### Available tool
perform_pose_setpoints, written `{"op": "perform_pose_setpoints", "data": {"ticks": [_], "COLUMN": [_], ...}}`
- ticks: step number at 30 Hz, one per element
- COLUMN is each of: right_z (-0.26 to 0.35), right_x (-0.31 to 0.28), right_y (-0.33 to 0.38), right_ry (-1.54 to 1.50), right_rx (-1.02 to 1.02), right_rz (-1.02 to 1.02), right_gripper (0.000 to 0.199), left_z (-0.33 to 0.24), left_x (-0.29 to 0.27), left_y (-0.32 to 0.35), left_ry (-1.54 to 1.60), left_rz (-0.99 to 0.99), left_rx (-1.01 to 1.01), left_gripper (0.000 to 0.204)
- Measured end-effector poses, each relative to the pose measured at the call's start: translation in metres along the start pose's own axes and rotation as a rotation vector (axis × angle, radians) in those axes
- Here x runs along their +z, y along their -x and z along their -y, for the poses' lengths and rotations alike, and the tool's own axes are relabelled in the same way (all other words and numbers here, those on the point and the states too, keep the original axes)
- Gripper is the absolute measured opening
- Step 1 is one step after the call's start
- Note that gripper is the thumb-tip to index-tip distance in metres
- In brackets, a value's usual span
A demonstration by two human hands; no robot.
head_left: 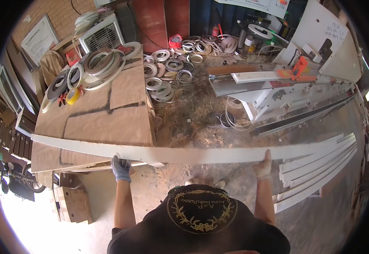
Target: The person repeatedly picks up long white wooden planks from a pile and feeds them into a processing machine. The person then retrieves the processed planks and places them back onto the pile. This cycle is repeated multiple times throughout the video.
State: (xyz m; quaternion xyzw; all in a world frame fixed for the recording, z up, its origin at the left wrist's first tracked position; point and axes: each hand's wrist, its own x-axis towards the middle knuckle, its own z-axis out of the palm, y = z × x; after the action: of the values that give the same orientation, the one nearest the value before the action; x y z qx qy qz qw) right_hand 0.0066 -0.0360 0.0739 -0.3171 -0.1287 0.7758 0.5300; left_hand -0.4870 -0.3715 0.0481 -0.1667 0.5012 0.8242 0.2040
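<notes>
A long, narrow white board (184, 155) stretches crosswise in front of me, held in both hands. My left hand (121, 168), in a grey-blue glove, grips its lower edge with the fingers closed. My right hand (262, 165), in a pale glove, grips it farther right, its thumb or a finger up over the front. The board's left end lies over the paper-covered table (104, 106). Toward its right end it passes above or beside a stack of similar white strips (311, 171); whether it touches them I cannot tell.
Edge-banding rolls (104, 63) and yellow tape (72, 96) lie on the table. More rolls (163, 76) cover the floor behind. At right stands a long machine (294, 91) with an orange part (296, 70). Cardboard boxes (72, 203) sit at lower left.
</notes>
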Motion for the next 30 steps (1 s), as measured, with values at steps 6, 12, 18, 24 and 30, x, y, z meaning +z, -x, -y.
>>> {"op": "perform_pose_setpoints", "data": {"ticks": [6,12,18,24,30], "right_z": [-0.074,-0.213,-0.285,-0.292,-0.224], "right_x": [0.124,0.211,0.278,0.251,0.113], "right_y": [-0.013,-0.07,-0.116,-0.05,-0.062], "right_ry": [-0.124,0.112,0.408,0.513,0.616], "right_rx": [0.472,0.812,0.849,0.909,0.876], "right_rz": [0.32,0.29,0.357,0.682,0.465], "right_gripper": [0.037,0.03,0.032,0.021,0.032], "left_z": [0.01,0.024,0.031,0.051,0.027], "left_x": [0.039,-0.036,-0.03,-0.049,0.041], "left_y": [0.02,0.018,0.096,0.097,0.063], "left_ry": [-0.03,0.074,-0.069,-0.23,-1.132], "left_rz": [-0.04,0.102,-0.029,0.025,0.161], "left_rx": [0.154,0.236,0.193,0.299,0.89], "left_gripper": [0.056,0.049,0.045,0.041,0.046]}}
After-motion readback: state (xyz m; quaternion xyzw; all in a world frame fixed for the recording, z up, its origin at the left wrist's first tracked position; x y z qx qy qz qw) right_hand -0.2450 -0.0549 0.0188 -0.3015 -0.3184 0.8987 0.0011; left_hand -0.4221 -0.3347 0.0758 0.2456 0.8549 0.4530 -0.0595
